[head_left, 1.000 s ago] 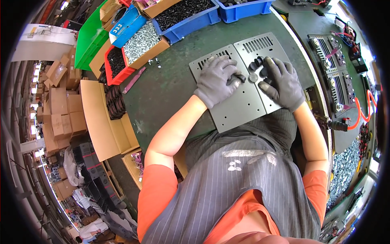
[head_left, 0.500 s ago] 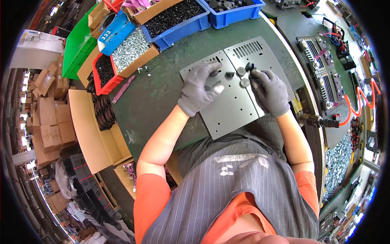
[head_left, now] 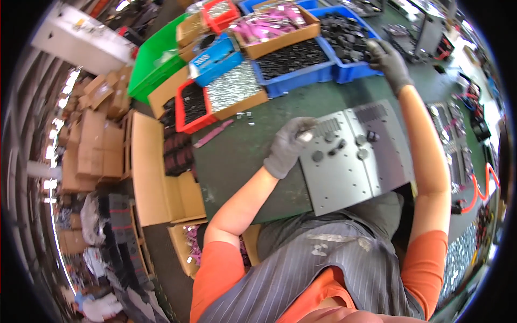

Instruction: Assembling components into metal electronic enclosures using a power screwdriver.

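Observation:
Two grey metal panels (head_left: 339, 183) with slots and small holes lie side by side on the green tabletop. Several black round pieces, like rubber feet (head_left: 318, 156), are scattered over their upper part, some flat and some on their sides. At the panels' upper left corner is my left hand (head_left: 285, 148) in a grey glove, thumb and fingers drawn together; whatever is between them is hidden. My gloved right hand (head_left: 392, 64) is stretched far forward at the right rim of a blue bin (head_left: 353, 70) of black parts. Its fingers are smeared by motion.
Left of that bin stand another blue bin of black screws (head_left: 293, 67), a carton of silver screws (head_left: 234, 89), a red bin (head_left: 194, 105) and a carton of pink pieces (head_left: 269, 24). A pink strip (head_left: 212, 133) lies on the table. An orange coiled hose (head_left: 479, 188) hangs at right.
My right hand has left the panels and reached forward to the blue bin. My left hand has drawn back to the panels' upper left corner. The view has shifted, and the round pieces lie differently.

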{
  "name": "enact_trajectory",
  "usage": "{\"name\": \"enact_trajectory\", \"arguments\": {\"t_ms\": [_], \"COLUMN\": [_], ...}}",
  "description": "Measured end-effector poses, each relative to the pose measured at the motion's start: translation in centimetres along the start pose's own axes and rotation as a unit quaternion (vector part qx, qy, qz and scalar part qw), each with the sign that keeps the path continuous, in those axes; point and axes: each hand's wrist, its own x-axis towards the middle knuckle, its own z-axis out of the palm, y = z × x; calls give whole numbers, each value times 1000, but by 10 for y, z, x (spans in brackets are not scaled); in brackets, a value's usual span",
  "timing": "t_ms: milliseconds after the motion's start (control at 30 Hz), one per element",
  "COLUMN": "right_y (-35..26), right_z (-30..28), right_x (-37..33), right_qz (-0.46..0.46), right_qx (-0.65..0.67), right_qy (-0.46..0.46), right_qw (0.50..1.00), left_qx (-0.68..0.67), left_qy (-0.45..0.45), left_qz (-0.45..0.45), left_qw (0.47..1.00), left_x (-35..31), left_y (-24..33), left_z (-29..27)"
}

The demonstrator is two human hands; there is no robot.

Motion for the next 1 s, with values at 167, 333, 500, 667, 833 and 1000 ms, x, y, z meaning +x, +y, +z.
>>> {"name": "enact_trajectory", "arguments": {"t_ms": [167,333,500,667,833,1000], "right_y": [-34,-12,28,81,123,148], "right_z": [-12,-32,-69,-71,-65,-69], "right_x": [-30,-159,-283,-323,-322,-322], "right_qz": [-157,-106,146,235,238,235], "right_qx": [-161,56,204,107,61,31], "right_qy": [113,-27,-244,-268,-241,-209], "right_qw": [968,992,937,928,939,949], "left_qx": [325,643,697,693,681,686], "left_qy": [159,189,149,135,132,113], "left_qz": [96,-5,-161,-335,-251,-264], "left_qw": [927,742,683,624,675,669], "left_x": [20,72,111,142,181,217], "left_y": [37,60,70,54,-3,-18], "left_z": [-76,-177,-170,-156,-213,-245]}}
